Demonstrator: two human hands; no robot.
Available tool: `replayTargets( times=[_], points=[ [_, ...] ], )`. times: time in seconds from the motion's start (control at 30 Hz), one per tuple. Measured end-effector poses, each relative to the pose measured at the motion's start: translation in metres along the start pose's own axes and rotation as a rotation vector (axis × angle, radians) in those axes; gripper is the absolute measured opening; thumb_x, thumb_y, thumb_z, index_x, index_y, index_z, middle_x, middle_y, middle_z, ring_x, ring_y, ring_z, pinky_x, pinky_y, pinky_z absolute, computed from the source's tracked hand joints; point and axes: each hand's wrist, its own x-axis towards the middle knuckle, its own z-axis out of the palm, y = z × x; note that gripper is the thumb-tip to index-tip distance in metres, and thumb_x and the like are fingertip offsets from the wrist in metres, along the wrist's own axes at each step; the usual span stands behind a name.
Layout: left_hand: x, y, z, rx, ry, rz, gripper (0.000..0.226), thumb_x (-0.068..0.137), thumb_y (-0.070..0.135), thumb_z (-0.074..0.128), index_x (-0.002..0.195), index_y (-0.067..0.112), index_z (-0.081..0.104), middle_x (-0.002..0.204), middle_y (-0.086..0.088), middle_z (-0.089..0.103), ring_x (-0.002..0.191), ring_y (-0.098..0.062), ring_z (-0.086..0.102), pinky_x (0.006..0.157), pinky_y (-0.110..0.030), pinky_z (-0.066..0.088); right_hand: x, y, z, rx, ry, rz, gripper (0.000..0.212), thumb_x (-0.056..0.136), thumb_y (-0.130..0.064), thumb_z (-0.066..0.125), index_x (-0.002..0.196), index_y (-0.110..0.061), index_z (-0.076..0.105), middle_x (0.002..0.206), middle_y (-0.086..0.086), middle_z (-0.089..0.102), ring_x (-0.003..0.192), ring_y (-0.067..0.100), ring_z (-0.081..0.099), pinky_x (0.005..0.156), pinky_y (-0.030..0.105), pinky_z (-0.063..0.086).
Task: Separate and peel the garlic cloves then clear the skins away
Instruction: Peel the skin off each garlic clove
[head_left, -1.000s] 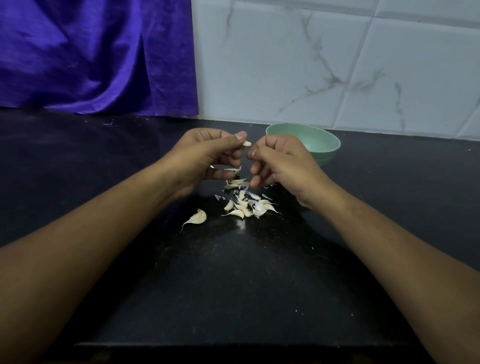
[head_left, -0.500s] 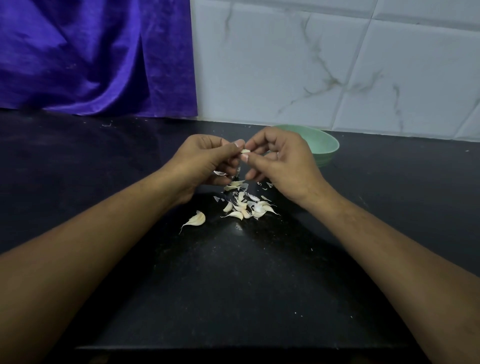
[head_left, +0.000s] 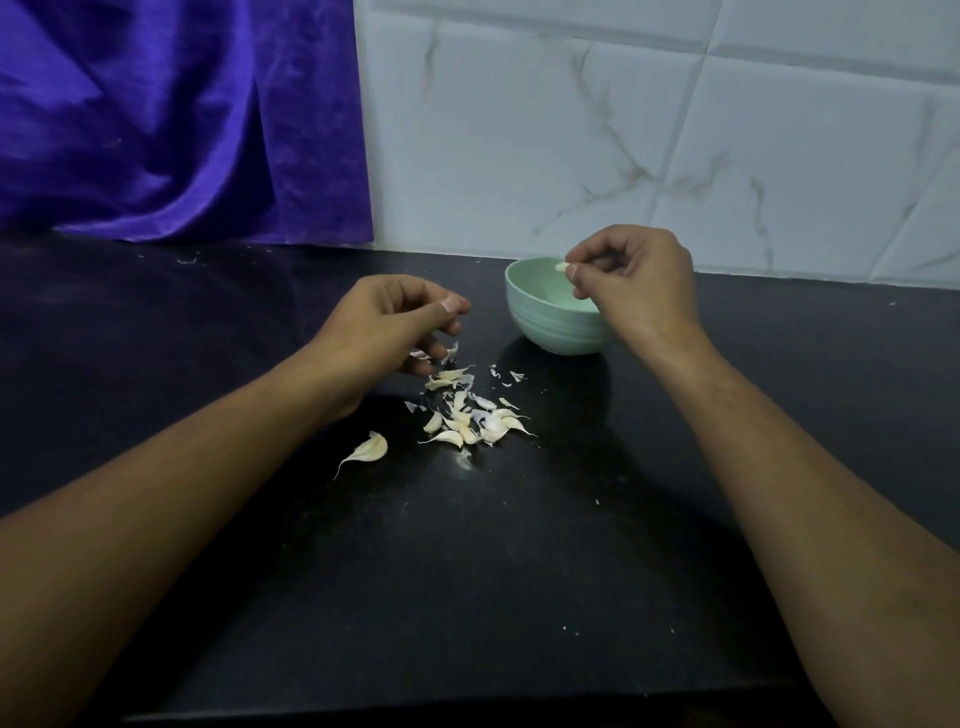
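Observation:
My right hand (head_left: 636, 283) pinches a small peeled garlic clove (head_left: 561, 267) between thumb and fingertips, right over the open top of the pale green bowl (head_left: 545, 325). My left hand (head_left: 392, 322) hovers just above the far side of a heap of garlic cloves and papery skins (head_left: 470, 415) on the black counter, fingers curled, with bits of skin (head_left: 451, 353) at its lower fingers. One larger unpeeled clove (head_left: 370, 449) lies apart, left of the heap.
A purple cloth (head_left: 171, 119) hangs at the back left. A white marbled tile wall (head_left: 649, 130) runs behind the bowl. The black counter (head_left: 467, 571) stretches to a front edge near the bottom of the view, with a few skin flecks scattered on it.
Both hands were together over the heap, working one clove. They have parted: the right hand carried the clove right and back over the bowl, and the left hand dropped towards the heap.

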Motion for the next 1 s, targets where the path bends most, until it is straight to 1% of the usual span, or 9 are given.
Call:
replayTargets(
  times=[0.17,0.27,0.33,0.47,0.57,0.63,0.73,0.87,1.0],
  points=[
    [0.000,0.000,0.000,0.013,-0.003,0.001,0.017,0.100,0.023,0.067,0.108,0.010,0.075,0.087,0.000,0.074,0.065,-0.006,0.063,0.056,-0.021,0.055,0.004,0.009,-0.001,-0.069,-0.010,0.010,0.009,0.089,-0.014,0.075,0.091,-0.019,0.082,0.075,-0.013,0.072,0.067,-0.007,0.061,0.066,0.007,0.044],
    [0.001,-0.001,-0.001,0.022,-0.008,0.000,0.016,0.099,0.023,0.068,0.107,0.012,0.076,0.088,0.000,0.074,0.066,-0.006,0.064,0.056,-0.022,0.055,0.003,-0.001,-0.004,-0.042,0.035,-0.042,0.015,0.094,-0.016,0.069,0.100,-0.019,0.082,0.087,-0.012,0.076,0.079,-0.001,0.065,0.075,0.010,0.049],
    [0.001,-0.001,-0.001,0.025,-0.005,0.006,0.016,0.099,0.022,0.068,0.107,0.011,0.076,0.089,-0.002,0.074,0.064,-0.007,0.064,0.055,-0.022,0.054,0.001,-0.011,-0.005,0.043,0.043,-0.087,0.015,0.095,-0.018,0.068,0.100,-0.020,0.081,0.084,-0.016,0.074,0.074,0.001,0.065,0.071,0.014,0.050],
    [0.001,0.000,-0.004,0.152,0.024,0.036,0.014,0.099,0.021,0.069,0.106,0.011,0.076,0.093,-0.004,0.076,0.064,-0.008,0.065,0.057,-0.023,0.056,-0.011,-0.034,-0.004,0.222,-0.265,-0.095,0.006,0.094,-0.018,0.074,0.095,-0.015,0.079,0.072,-0.004,0.072,0.052,0.014,0.057,0.049,0.016,0.042],
    [0.001,-0.001,-0.010,0.466,-0.006,0.121,0.009,0.097,0.028,0.073,0.097,0.020,0.077,0.081,0.000,0.077,0.066,-0.011,0.072,0.064,-0.030,0.060,-0.023,-0.042,0.004,0.100,-0.571,-0.109,0.007,0.094,-0.014,0.074,0.099,-0.013,0.079,0.067,-0.007,0.071,0.048,0.015,0.056,0.045,0.013,0.038],
    [0.000,0.000,-0.011,0.656,-0.067,0.147,0.009,0.095,0.032,0.075,0.092,0.024,0.077,0.075,0.004,0.076,0.067,-0.006,0.071,0.066,-0.026,0.056,-0.028,-0.041,0.008,-0.028,-0.693,-0.142,0.008,0.095,-0.012,0.072,0.101,-0.013,0.078,0.058,-0.014,0.066,0.044,0.008,0.055,0.044,0.010,0.037],
    [-0.001,0.001,-0.011,0.778,-0.136,0.140,0.012,0.091,0.041,0.077,0.091,0.028,0.077,0.080,0.009,0.075,0.073,-0.001,0.068,0.068,-0.024,0.052,-0.032,-0.037,0.017,-0.145,-0.758,-0.141,0.008,0.095,-0.014,0.072,0.101,-0.018,0.077,0.052,-0.019,0.062,0.042,0.004,0.056,0.047,0.012,0.041],
    [-0.001,0.000,-0.012,0.830,-0.172,0.135,0.016,0.086,0.043,0.081,0.097,0.032,0.077,0.084,0.011,0.074,0.077,-0.002,0.067,0.079,-0.034,0.057,-0.035,-0.031,0.025,-0.203,-0.776,-0.111,0.006,0.090,-0.020,0.079,0.094,-0.020,0.075,0.070,-0.008,0.072,0.045,0.006,0.062,0.051,0.018,0.048],
    [0.000,-0.003,-0.010,0.859,-0.163,0.140,0.015,0.085,0.040,0.082,0.097,0.031,0.079,0.087,0.011,0.074,0.081,-0.004,0.067,0.084,-0.038,0.058,-0.036,-0.024,0.033,-0.205,-0.709,-0.099,0.012,0.090,-0.017,0.079,0.101,-0.015,0.072,0.075,-0.005,0.073,0.044,-0.002,0.059,0.049,0.011,0.043]
  ],
)
